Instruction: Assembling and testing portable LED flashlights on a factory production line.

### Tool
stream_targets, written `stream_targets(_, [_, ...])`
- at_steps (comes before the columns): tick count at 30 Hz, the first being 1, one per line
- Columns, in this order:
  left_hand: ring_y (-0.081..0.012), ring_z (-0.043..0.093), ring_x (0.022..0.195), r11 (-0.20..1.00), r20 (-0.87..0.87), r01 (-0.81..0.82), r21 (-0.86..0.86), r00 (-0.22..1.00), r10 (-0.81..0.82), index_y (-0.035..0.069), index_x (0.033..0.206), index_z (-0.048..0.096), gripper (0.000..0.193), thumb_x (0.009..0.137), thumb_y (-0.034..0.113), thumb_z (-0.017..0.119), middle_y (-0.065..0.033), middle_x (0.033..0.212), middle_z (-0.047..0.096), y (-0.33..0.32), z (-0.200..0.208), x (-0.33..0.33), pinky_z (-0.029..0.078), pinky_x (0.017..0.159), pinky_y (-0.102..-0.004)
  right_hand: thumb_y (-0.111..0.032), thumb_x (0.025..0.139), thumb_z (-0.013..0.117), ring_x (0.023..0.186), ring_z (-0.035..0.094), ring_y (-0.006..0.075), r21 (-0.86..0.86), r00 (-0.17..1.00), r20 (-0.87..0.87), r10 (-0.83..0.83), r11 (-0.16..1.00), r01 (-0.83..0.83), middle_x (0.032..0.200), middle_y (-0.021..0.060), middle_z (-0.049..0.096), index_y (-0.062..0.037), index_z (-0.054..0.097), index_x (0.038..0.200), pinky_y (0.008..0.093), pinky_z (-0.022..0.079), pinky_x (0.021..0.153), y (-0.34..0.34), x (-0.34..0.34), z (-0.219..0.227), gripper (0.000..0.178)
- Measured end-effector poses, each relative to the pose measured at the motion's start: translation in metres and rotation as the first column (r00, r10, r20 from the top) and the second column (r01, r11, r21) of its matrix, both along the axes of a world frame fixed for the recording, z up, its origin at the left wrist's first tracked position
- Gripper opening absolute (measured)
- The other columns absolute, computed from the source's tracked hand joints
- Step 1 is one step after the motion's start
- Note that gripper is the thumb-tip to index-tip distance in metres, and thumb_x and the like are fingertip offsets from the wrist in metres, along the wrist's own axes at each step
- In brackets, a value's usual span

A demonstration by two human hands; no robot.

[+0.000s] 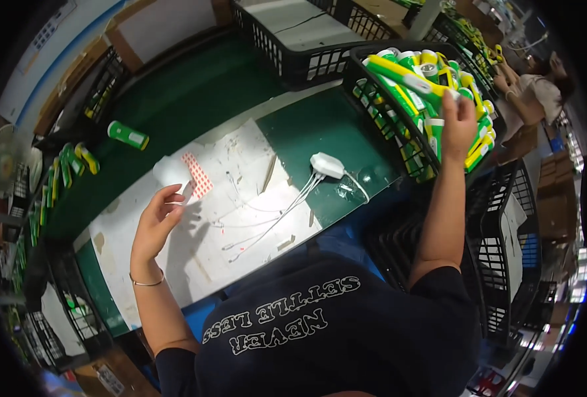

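At the upper right, my right hand point(460, 126) is over a black crate point(399, 142) heaped with green and yellow flashlights point(434, 132). Its fingers are closed on the near end of one long green and yellow flashlight point(402, 76), which lies slanted across the top of the heap. My left hand point(155, 221) hovers above the white board point(240, 142) with fingers apart and nothing visible in it. Just beyond it lie a sheet of red-dotted stickers point(199, 177) and a crumpled white piece point(171, 171).
A white charging hub point(326, 165) with several thin cables sits on the green table point(293, 126). One flashlight point(128, 135) lies at the left, near a row of others point(68, 162). Black crates point(293, 63) stand behind and at the right. Another person point(532, 92) sits at the far right.
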State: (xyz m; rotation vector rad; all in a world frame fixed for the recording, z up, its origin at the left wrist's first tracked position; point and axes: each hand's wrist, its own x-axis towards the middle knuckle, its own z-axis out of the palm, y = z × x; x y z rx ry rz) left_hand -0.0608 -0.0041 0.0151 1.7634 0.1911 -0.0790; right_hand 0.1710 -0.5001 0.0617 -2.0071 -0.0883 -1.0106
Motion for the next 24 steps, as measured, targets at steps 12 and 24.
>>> stream_targets(12, [-0.0326, 0.054, 0.100, 0.591, 0.260, -0.395, 0.703, 0.917, 0.304, 0.010, 0.124, 0.050, 0.054, 0.077, 0.032, 0.066, -0.0209, 0.118, 0.050, 0.158, -0.074, 0.146, 0.043, 0.086, -0.0412, -0.054, 0.068, 0.067, 0.091, 0.062, 0.0318, -0.543, 0.788, -0.381, -0.485, 0.806, 0.234, 0.101, 0.0160, 0.064, -0.0077, 0.053, 0.116, 0.0396, 0.048, 0.076, -0.015, -0.006, 0.036, 0.068])
stream_targets(24, [-0.0420, 0.032, 0.124, 0.317, -0.037, -0.149, 0.937, 0.858, 0.513, 0.016, 0.123, 0.051, 0.049, 0.078, 0.032, 0.061, -0.0312, 0.135, 0.026, 0.170, -0.100, 0.212, 0.039, 0.096, -0.0475, -0.041, 0.076, 0.066, 0.097, 0.061, 0.0288, -0.525, 0.879, -0.284, -0.383, 0.829, 0.192, 0.109, 0.0119, 0.062, -0.0086, 0.057, 0.113, 0.0371, 0.048, 0.080, 0.013, -0.038, 0.036, 0.049])
